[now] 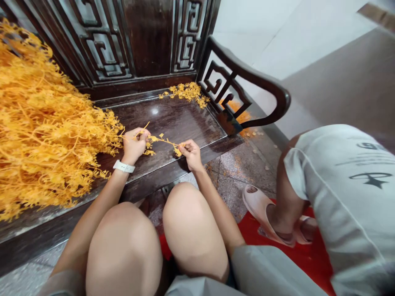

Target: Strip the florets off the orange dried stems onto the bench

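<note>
My left hand (134,144), with a white watch (124,166) on the wrist, pinches the stem of a dried orange-yellow plant sprig (162,142). My right hand (191,154) holds the sprig's other end, so it stretches between my hands above the dark wooden bench seat (173,123). To the left, a large heap of the same orange-yellow sprigs (46,119) lies on the seat, close to my left hand. A small clump of loose sprigs (185,92) sits at the seat's back corner.
A carved dark wood backrest (105,37) and curved armrest (256,70) bound the seat. Orange bits lie on the stone floor (237,176). On my right, a person in a grey shirt (348,197) wears a pink slipper (262,213) beside a red mat (308,263).
</note>
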The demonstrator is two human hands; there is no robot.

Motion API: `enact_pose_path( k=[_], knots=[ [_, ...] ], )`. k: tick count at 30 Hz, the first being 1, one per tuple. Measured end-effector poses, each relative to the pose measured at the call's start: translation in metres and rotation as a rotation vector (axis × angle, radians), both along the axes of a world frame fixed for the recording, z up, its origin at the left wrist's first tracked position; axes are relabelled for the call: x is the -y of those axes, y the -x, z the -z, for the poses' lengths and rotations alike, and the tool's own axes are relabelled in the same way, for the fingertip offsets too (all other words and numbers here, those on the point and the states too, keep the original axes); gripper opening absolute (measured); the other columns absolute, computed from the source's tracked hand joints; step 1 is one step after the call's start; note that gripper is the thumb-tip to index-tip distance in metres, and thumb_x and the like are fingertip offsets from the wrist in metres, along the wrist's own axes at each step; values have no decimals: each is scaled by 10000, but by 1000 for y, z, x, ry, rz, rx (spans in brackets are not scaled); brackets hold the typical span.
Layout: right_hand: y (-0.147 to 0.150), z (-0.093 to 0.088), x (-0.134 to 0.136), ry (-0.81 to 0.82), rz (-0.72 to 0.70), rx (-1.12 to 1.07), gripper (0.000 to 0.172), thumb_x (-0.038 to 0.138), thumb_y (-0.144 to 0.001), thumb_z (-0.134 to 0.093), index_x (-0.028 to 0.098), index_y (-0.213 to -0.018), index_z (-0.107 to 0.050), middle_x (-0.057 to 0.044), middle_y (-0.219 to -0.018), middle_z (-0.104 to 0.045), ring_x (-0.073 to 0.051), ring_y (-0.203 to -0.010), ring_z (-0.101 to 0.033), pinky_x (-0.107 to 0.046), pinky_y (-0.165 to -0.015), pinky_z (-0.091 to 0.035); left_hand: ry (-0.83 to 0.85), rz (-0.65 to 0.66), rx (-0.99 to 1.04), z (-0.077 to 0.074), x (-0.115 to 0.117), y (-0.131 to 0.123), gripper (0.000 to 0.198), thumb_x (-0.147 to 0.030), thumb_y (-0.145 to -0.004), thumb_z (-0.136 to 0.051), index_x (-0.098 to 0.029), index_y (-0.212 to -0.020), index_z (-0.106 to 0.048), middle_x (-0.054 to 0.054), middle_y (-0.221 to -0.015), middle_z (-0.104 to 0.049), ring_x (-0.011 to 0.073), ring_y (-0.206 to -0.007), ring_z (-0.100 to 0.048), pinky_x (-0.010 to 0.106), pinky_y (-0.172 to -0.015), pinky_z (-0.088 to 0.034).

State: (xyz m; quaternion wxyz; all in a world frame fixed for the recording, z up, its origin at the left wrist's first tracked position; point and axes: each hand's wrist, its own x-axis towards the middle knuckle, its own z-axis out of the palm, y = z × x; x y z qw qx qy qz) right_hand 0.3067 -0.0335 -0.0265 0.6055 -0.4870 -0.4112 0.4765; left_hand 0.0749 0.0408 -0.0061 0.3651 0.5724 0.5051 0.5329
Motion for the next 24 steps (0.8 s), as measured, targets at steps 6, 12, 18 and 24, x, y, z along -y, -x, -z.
enact_pose_path(
  k=[6, 12, 18, 24],
  knots=[
    [-6, 2, 3, 6, 63, -160, 532, 422, -577, -1034, 240, -784, -579, 40, -751, -682, -110, -605, -549, -223, -541, -453, 17, -37, -31, 9, 8, -10, 167, -219, -857, -643, -181, -766, -779, 9, -654, -681, 149, -585, -595, 256, -589, -420],
    [-17, -3, 11, -118, 183, -416, 531, 406, -644, -1006, 256, -834, -533, 77, -707, -574, -92, -606, -463, -221, -613, -423, 44, -429, 87, 13, -19, 23, 196, -138, -897, -608, -192, -712, -648, -29, -596, -563, 147, -565, -526, 260, -598, -401],
    [0, 8, 2, -35, 235, -56, 531, 381, -697, -944, 247, -1127, -662, 13, -913, -696, -137, -788, -601, -281, -760, -526, -16, -254, 123, -6, -16, 22, 140, -130, -953, -640, -165, -852, -731, -17, -657, -636, 128, -613, -605, 216, -633, -445],
    [2, 16, 1, -48, 323, 42, 579, 372, -717, -883, 256, -1227, -633, 32, -920, -644, -122, -750, -577, -277, -737, -526, 54, -259, 214, -11, -18, 23, 137, -136, -989, -624, -162, -874, -693, -20, -661, -612, 103, -560, -535, 203, -582, -405]
  ],
)
